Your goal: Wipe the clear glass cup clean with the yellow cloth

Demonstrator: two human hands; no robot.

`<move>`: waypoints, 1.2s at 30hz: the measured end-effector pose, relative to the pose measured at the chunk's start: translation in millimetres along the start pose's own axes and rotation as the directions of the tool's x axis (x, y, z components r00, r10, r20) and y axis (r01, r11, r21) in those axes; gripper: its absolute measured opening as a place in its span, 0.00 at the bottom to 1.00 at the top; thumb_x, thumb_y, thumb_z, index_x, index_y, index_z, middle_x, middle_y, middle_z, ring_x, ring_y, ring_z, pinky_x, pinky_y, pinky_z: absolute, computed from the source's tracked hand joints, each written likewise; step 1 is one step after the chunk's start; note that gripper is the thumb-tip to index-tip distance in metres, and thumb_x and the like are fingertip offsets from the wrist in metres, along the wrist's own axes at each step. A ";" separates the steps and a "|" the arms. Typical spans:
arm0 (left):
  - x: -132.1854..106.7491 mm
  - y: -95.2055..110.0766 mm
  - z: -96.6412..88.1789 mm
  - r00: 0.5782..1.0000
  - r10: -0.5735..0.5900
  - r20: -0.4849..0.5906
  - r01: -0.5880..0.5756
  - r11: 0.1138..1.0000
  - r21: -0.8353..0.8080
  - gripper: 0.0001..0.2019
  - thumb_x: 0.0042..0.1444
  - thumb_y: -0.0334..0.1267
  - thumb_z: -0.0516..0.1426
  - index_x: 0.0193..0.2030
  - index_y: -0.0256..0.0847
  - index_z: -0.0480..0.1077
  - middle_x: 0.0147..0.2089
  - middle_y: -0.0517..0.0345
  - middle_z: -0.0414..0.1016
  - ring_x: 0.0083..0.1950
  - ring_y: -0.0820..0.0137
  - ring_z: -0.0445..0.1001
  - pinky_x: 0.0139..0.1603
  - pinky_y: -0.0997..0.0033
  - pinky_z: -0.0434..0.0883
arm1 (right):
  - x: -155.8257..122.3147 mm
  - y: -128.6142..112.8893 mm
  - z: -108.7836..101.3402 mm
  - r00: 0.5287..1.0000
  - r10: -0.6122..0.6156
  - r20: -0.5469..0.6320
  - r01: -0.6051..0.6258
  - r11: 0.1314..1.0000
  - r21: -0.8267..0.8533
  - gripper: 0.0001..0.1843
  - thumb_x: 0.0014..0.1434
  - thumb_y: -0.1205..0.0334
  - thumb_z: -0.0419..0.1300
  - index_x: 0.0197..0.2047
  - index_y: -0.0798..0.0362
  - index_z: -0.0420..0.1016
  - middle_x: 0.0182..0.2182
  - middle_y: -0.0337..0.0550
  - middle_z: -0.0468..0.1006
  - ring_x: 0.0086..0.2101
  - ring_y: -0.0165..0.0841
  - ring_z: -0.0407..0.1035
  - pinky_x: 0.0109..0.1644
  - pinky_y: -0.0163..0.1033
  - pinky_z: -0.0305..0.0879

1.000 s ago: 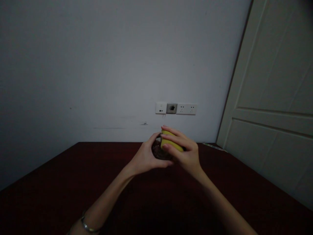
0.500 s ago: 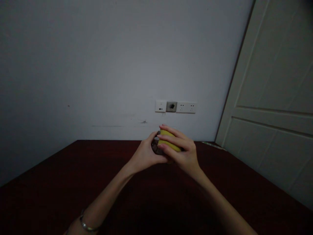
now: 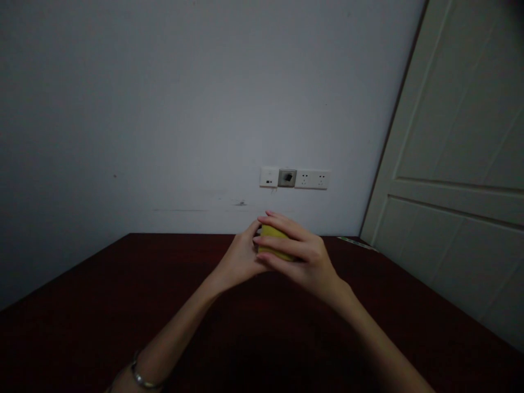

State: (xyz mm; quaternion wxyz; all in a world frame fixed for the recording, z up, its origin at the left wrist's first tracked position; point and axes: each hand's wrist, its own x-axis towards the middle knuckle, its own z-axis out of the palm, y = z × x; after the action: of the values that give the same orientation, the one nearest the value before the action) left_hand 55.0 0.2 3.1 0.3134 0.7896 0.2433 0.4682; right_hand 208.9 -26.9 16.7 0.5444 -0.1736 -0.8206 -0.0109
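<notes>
Both my hands meet above the far part of the table. My right hand (image 3: 303,254) has its fingers wrapped over a yellow sponge (image 3: 275,232), a soft-looking block. Behind and to the left, my left hand (image 3: 241,254) curves around a dark brown, rounded object. That object is almost wholly covered by the sponge and my fingers now, so its kind cannot be made out. The sponge presses against it on the side facing my right hand.
A dark red table (image 3: 135,305) spreads under my arms and reaches a pale wall (image 3: 184,109). Sockets and switches (image 3: 311,179) sit on the wall behind my hands. A panelled white door (image 3: 462,164) stands at the right, with a thin strip (image 3: 356,243) near the table's far right corner.
My right hand and the sponge have shifted slightly left and turned over the dark object, which showed beside the sponge before and is now mostly hidden. The left hand has barely moved.
</notes>
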 end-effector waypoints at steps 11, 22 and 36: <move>-2.0 9.3 1.2 0.993 -0.111 -0.033 0.114 0.988 0.104 0.32 0.39 0.40 0.68 0.53 0.39 0.65 0.43 0.54 0.74 0.42 0.64 0.73 0.42 0.65 0.71 | -1.4 15.6 2.3 0.947 0.278 -0.161 -0.250 0.952 0.175 0.12 0.53 0.62 0.65 0.43 0.42 0.80 0.50 0.42 0.78 0.50 0.38 0.72 0.56 0.50 0.67; -7.2 7.9 -0.2 0.968 -0.219 0.126 0.244 0.938 -0.245 0.33 0.41 0.42 0.68 0.52 0.39 0.60 0.37 0.57 0.69 0.31 0.71 0.70 0.18 0.79 0.69 | -7.6 19.5 7.6 0.936 0.243 -0.255 -0.157 0.936 0.315 0.12 0.58 0.63 0.60 0.44 0.39 0.78 0.51 0.37 0.77 0.51 0.34 0.71 0.57 0.46 0.66; -9.7 3.1 1.5 0.979 -0.149 0.138 0.192 0.902 -0.387 0.27 0.42 0.42 0.67 0.46 0.37 0.61 0.31 0.62 0.67 0.24 0.77 0.67 0.17 0.79 0.69 | -7.1 14.9 8.2 0.905 0.334 -0.264 -0.221 0.899 0.379 0.11 0.57 0.60 0.62 0.43 0.38 0.79 0.50 0.35 0.78 0.51 0.35 0.71 0.59 0.47 0.65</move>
State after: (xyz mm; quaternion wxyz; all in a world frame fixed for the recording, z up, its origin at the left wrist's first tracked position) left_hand 52.3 -8.9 -0.9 0.5196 0.7084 0.1941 0.4365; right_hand 208.5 -13.1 4.5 0.6884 -0.1896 -0.6761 0.1816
